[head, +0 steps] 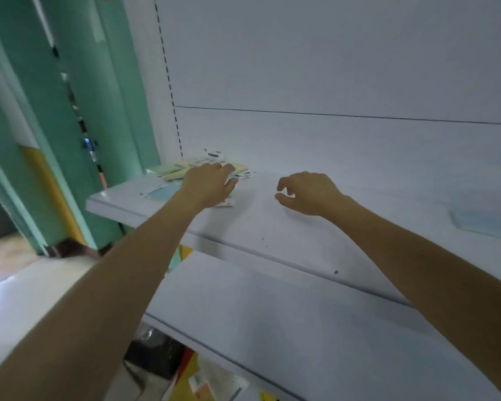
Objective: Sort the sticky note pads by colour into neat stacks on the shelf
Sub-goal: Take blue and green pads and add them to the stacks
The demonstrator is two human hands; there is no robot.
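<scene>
A loose pile of sticky note pads lies at the left end of the white shelf [272, 227]. Pale yellow pads [180, 169] sit at the back of the pile and a light blue pad [161, 193] lies nearer the front. My left hand [209, 185] rests palm down on top of the pile, fingers spread, and whether it grips a pad is hidden. My right hand [308, 193] hovers over bare shelf to the right with curled fingers and holds nothing. One light blue pad [485, 222] lies alone at the far right of the shelf.
A second white shelf [272, 308] juts out below the first. A teal door frame [104, 111] stands left of the shelf unit. Yellow and orange packets [203, 383] lie below the lower shelf. The back panel is plain white.
</scene>
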